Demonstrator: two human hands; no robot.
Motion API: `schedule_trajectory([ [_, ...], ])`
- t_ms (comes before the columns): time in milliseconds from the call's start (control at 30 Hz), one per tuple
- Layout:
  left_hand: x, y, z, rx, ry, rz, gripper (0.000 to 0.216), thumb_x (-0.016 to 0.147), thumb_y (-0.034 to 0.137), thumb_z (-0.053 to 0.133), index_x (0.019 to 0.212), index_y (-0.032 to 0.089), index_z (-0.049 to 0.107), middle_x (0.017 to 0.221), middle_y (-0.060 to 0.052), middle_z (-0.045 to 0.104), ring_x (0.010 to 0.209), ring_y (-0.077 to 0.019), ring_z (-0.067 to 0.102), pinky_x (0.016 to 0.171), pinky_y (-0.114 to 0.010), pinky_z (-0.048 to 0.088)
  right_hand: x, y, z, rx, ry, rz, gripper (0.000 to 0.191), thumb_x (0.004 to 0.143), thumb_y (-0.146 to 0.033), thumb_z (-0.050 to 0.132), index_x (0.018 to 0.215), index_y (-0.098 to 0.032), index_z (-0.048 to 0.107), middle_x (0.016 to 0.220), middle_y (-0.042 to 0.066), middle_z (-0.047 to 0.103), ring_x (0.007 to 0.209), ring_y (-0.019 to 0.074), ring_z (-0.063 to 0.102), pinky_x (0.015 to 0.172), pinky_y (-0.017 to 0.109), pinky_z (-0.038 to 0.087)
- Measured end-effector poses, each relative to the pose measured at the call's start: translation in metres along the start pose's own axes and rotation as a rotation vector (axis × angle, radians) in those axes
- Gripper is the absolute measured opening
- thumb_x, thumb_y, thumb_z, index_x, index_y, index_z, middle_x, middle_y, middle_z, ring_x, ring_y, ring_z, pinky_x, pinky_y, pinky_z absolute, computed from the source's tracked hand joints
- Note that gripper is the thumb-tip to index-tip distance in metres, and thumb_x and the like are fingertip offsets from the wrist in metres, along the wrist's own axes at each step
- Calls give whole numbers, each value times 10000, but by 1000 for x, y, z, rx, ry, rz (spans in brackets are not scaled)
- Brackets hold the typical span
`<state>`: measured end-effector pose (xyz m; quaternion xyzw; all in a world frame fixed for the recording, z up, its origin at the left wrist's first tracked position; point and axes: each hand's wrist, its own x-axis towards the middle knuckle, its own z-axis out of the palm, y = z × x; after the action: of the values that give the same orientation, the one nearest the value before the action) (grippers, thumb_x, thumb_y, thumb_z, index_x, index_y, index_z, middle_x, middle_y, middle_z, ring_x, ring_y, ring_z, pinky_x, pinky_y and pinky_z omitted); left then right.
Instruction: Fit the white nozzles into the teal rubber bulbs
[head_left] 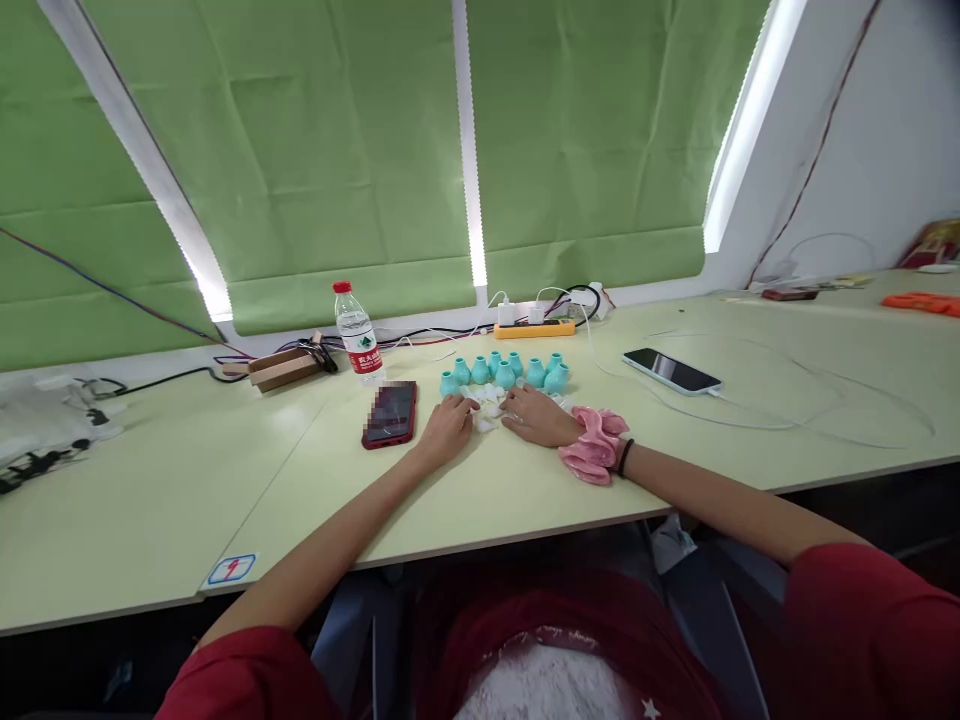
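My left hand (448,428): fingers loosely curled at the white pieces (491,395); I cannot tell whether I pinch any.
My right hand (541,416): fingers bent, hold equally unclear.
White pieces: on the table (495,490), between my hands.
Turquoise vases (505,376): just behind.

The fingertips of the left hand (448,428) and right hand (541,415) are too small to read; whether either grips one of the white pieces (491,396) cannot be determined. The individual outlines of these pieces are indistinct, and the right hand partly covers the pile. Behind it, the near row of turquoise vessels (480,370) partly hides the far row. Coarse blocks obscure the left edge of the red-cased phone (396,410). Lettering on the shirt (555,634) is illegible. The picture's left edge cuts off the white bag (49,425); its right edge cuts off the orange object (926,303).
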<state>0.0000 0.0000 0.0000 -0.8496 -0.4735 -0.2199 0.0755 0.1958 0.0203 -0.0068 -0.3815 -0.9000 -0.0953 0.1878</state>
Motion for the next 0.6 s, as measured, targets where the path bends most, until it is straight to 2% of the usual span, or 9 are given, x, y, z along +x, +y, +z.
schedule_trajectory([
  [100, -2, 4, -2, -2, 20, 39, 249, 811, 279, 369, 969, 163, 523, 925, -69, 515, 897, -188, 440, 776, -319, 376, 1, 5, 6, 107, 46, -63, 292, 810, -293, 391, 1015, -144, 538, 997, 104, 511, 941, 217, 457, 835, 395, 383],
  [233, -3, 9, -5, 42, -93, 99, 321, 816, 402, 348, 872, 189, 581, 918, -66, 516, 895, -207, 437, 732, -339, 381, 2, 9, 11, 240, 143, -81, 333, 775, -279, 446, 1077, -144, 483, 1185, 111, 419, 1098, 205, 400, 921, 369, 352],
  [300, -1, 9, -4, 63, -112, 86, 339, 832, 385, 320, 842, 186, 595, 909, -69, 532, 886, -203, 442, 713, -329, 382, 1, 9, 12, 254, 145, -83, 382, 755, -296, 470, 1105, -141, 459, 1244, 111, 379, 1158, 213, 349, 949, 369, 329],
  [400, 2, 6, -3, 94, -105, 51, 320, 845, 337, 316, 897, 181, 590, 866, -70, 568, 865, -195, 459, 720, -320, 383, 1, 8, 11, 261, 123, -116, 451, 737, -303, 486, 1151, -138, 419, 1267, 108, 372, 1162, 207, 353, 958, 358, 321],
  [600, 2, -2, -2, 72, -93, 70, 294, 812, 169, 328, 993, 165, 560, 880, -72, 590, 874, -185, 500, 768, -312, 395, 1, 9, 6, 225, 175, -81, 448, 707, -268, 500, 1135, -151, 441, 1188, 100, 436, 1098, 205, 402, 911, 355, 355],
])
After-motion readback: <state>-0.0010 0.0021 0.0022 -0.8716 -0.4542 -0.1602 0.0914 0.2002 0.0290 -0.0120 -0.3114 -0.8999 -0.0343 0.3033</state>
